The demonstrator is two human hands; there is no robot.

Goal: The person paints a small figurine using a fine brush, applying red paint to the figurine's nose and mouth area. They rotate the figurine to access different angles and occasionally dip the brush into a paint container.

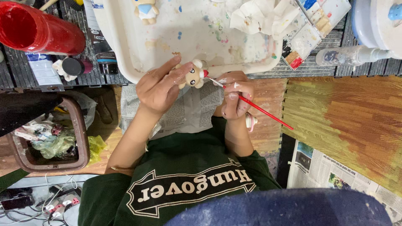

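I am looking down over a dark green shirt at both hands, which are meeting just at the near rim of a paint-flecked white tray.

The left hand is closing round a small cream bear figurine. Its fingers are lying flat across the back, with the face turned towards the right hand. That grip is leaving the front bare for the brush and bracing the little piece against the push of the bristles.

The right hand is pinching a thin red-handled paintbrush low down, close to the ferrule as one holds a pen, which gives fine control. The tip is touching the figurine's side by a red spot. The handle is slanting away to the right.

A sheet of newspaper is lying spread over the lap under the hands, where it is catching any drips.

On the tray a second small figurine is standing at the far edge. A crumpled stained tissue is lying near the right end. A watercolour palette is resting tilted against the right rim, within reach of the brush hand.

On the slatted bench a red cup is lying to the left. A brown bin full of scraps is standing beside the left elbow.
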